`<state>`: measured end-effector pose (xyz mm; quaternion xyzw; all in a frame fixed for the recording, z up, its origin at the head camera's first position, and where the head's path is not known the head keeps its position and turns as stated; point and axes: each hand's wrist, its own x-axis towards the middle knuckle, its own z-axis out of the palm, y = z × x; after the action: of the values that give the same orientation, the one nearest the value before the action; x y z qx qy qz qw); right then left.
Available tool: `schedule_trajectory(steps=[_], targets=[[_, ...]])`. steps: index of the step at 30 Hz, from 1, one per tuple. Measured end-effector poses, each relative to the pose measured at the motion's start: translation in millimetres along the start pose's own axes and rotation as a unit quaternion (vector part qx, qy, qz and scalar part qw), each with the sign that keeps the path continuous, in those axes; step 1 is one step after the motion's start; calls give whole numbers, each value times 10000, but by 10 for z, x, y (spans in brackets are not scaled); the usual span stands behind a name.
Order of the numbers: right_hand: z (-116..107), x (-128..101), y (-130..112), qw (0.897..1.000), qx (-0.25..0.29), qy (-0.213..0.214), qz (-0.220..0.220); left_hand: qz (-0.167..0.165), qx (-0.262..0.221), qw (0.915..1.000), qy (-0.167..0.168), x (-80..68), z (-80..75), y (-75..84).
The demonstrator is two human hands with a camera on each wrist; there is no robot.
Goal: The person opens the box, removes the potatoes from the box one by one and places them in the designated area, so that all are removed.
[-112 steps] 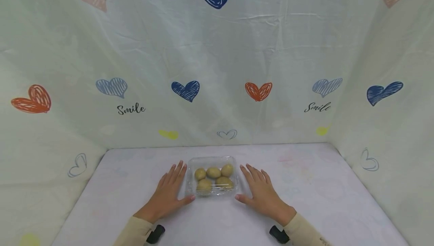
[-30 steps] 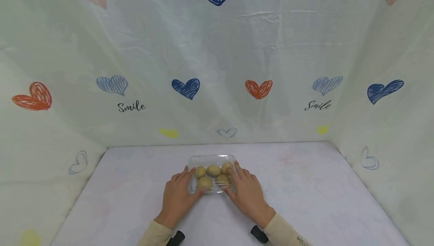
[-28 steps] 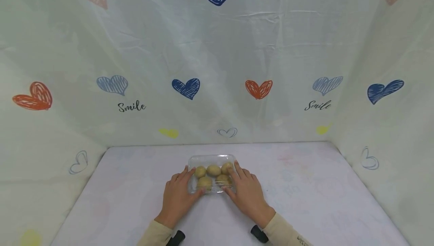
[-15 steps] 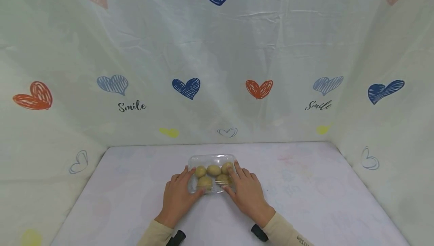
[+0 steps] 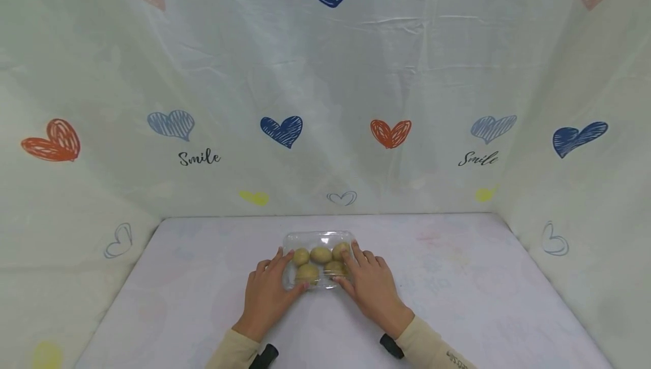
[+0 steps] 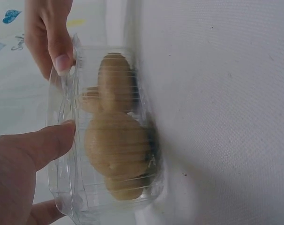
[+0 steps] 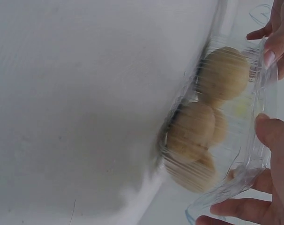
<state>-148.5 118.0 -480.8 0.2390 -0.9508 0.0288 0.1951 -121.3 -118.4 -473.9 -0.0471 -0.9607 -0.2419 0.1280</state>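
A clear plastic clamshell box [image 5: 317,238] sits on the table with several yellowish-brown potatoes [image 5: 321,255] inside. My left hand [image 5: 267,296] grips its left side, thumb at the front rim and fingers along the side. Opposite it, my right hand [image 5: 375,290] holds the right side with its thumb at the front rim too. In the left wrist view the left thumb [image 6: 55,142] presses on the rim, above the ribbed front wall of the box. The right wrist view shows the right thumb [image 7: 268,129] on the rim and that hand's fingers [image 7: 240,208] around the box's end.
The white table [image 5: 447,290] extends on both sides of the box. Behind it and at the sides hangs a pale cloth backdrop [image 5: 335,86] printed with hearts and "Smile". Black wrist cameras [image 5: 264,356] sit under the beige sleeves [image 5: 432,346].
Both hands lay spread on either side of the box in the oldest frame; they have since come inward and taken hold of its edges. Over the last second they barely move.
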Motion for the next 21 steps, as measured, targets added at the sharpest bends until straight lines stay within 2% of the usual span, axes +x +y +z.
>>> schedule_trajectory(steps=[6,11,21], targets=[[18,15,34,9979,-438,373,-310,-23,-40,10000,-5,-1,16,-10],[32,29,56,9964,-541,483,-437,-5,-51,10000,23,-4,15,-4],[92,46,120,9882,-759,1009,-864,8,-52,10000,50,-10,9,3]])
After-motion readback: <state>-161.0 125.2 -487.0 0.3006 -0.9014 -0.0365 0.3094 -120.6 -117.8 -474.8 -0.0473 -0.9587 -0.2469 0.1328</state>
